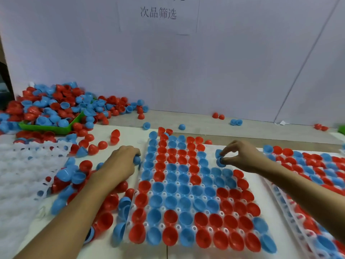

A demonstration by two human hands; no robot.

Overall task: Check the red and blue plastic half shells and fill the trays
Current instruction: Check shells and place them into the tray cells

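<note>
Nearest, along the tabletop's front edge, the middle tray (138, 193) of clear plastic lay with its long axis running from the front edge toward the wall, its cups nearly all filled with red and blue half shells (183, 191) sitting hollow side up. Only the tray's far right corner showed bare cups. Over that corner the right hand (242, 157) pinched a blue half shell (220, 162) between thumb and fingertips, its hollow turned roughly sideways. At the tray's left edge the left hand (121, 163) was curled round another blue shell (136, 160), knuckles up. Loose shells (74, 176) lay scattered beside that forearm, some dome up, some hollow up. A stack of unfilled white trays (22, 172) sat at the left edge, and a filled tray (317, 165) at the right edge. Farther back, in the far left corner, a green bin (56, 128) overflowed with a heap of mixed shells (56, 103). A few stray shells (236, 122) rested on a bare wood strip along the back edge. Behind stood a pale wall (224, 62) carrying a taped paper sign (158, 13) with printed Chinese characters.
</note>
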